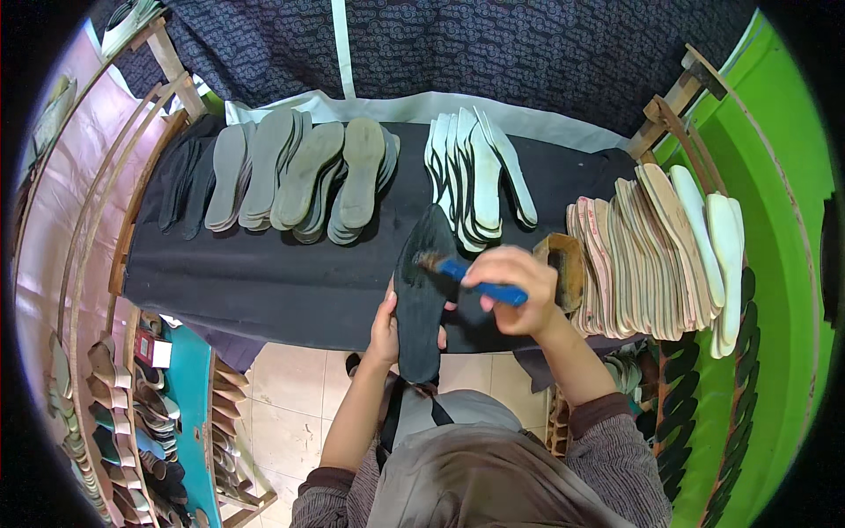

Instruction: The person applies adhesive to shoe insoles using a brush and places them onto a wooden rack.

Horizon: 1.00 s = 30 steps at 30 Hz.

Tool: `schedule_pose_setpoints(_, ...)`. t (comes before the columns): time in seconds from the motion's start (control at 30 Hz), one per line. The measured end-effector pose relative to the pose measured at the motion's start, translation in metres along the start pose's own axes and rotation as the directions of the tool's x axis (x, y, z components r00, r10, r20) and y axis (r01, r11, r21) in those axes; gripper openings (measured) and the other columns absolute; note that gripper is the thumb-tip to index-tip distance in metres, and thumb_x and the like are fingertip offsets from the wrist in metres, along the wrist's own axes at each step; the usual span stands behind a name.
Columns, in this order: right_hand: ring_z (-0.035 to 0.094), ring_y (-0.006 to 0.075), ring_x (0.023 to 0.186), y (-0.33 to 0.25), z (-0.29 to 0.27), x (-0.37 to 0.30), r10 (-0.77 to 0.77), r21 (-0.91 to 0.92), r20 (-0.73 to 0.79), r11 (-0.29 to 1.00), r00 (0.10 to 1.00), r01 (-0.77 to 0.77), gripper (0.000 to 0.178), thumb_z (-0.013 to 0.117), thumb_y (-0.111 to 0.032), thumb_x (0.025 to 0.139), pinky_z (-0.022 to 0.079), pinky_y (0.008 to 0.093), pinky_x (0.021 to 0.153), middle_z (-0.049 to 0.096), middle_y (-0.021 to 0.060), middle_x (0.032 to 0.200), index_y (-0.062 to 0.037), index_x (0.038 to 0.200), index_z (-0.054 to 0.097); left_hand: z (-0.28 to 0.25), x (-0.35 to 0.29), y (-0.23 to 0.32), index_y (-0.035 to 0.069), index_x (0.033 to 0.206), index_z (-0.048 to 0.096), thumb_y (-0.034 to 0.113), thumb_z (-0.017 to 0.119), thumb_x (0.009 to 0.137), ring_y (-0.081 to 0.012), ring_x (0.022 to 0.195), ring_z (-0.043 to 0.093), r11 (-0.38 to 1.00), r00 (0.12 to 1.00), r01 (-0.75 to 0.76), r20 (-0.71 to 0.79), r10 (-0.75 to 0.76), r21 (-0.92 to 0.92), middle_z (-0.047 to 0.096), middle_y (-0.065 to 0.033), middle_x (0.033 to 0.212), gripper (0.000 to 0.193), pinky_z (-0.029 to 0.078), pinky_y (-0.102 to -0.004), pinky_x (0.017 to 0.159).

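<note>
My left hand (385, 330) grips a black shoe insole (421, 321) from below, thumb at its left edge and fingertips showing at its right. The insole is held lengthwise, toe end away from me, over the table's near edge. In my right hand (528, 280) is a paintbrush with a blue handle (452, 269). Its brown bristles rest on the upper part of the insole, where the surface looks darker and wet. Just right of my right hand stands a brownish, stained open tin (572, 264); its contents cannot be made out.
Grey insole stacks (231, 176) lie at the table's back left, beside black ones (180, 180). White insoles (486, 185) fan out behind the brush. Beige insoles (638, 255) stand in a row on the right. Wooden racks (132, 238) flank the black-covered table (255, 295).
</note>
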State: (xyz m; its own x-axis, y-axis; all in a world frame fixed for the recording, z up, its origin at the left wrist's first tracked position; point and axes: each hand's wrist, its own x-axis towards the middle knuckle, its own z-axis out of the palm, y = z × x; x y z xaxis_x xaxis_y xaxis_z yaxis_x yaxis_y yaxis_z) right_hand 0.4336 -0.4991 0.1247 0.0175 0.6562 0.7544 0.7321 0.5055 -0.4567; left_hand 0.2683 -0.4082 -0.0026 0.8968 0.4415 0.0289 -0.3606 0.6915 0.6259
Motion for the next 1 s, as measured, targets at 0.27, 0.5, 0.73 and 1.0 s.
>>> schedule_pose_setpoints(0.27, 0.063, 0.0196, 0.068, 0.013, -0.010, 0.008, -0.018, -0.177, -0.139, 0.984, 0.990, -0.008, 0.029, 0.056, 0.009, 0.065, 0.050, 0.0270, 0.059, 0.062, 0.0122, 0.088, -0.0038, 0.089, 0.065, 0.010, -0.001, 0.002, 0.016, 0.133, 0.025, 0.052, 0.027, 0.092, -0.0359, 0.053, 0.059, 0.999, 0.999, -0.002, -0.050, 0.004, 0.043, 0.057, -0.0280, 0.102, 0.055, 0.051, -0.0416, 0.047)
schedule_pose_setpoints(0.5, 0.062, 0.0257, 0.070, -0.002, -0.017, 0.006, -0.108, -0.284, -0.203, 0.958, 0.973, 0.047, 0.014, 0.061, -0.016, 0.081, 0.050, 0.0310, 0.062, 0.062, 0.0118, 0.080, -0.0031, 0.085, 0.065, 0.010, -0.002, 0.004, 0.016, 0.133, 0.025, 0.050, 0.027, 0.092, -0.0359, 0.053, 0.059, 0.998, 0.997, 0.053, -0.051, -0.051, 0.039, 0.057, -0.0285, 0.102, 0.053, 0.051, -0.0409, 0.047)
schedule_pose_setpoints(0.73, 0.063, 0.0250, 0.069, -0.002, -0.003, -0.002, -0.142, -0.008, 0.104, 0.990, 0.984, 0.144, 0.019, 0.065, -0.005, 0.067, 0.050, 0.0313, 0.060, 0.064, 0.0129, 0.083, -0.0017, 0.086, 0.066, 0.005, 0.002, 0.004, 0.017, 0.138, 0.019, 0.045, 0.026, 0.093, -0.0354, 0.055, 0.060, 1.000, 1.000, 0.013, -0.005, -0.013, 0.003, 0.056, -0.0287, 0.105, 0.053, 0.052, -0.0407, 0.049)
schedule_pose_setpoints(1.0, 0.063, 0.0244, 0.066, -0.003, 0.000, -0.006, -0.185, 0.124, 0.206, 0.979, 0.961, 0.162, 0.019, 0.069, -0.012, 0.069, 0.050, 0.0324, 0.057, 0.065, 0.0112, 0.080, -0.0024, 0.085, 0.066, 0.006, 0.000, 0.005, 0.018, 0.143, 0.014, 0.043, 0.025, 0.094, -0.0352, 0.056, 0.060, 0.999, 1.000, -0.012, -0.016, 0.011, -0.037, 0.056, -0.0295, 0.107, 0.056, 0.053, -0.0409, 0.052)
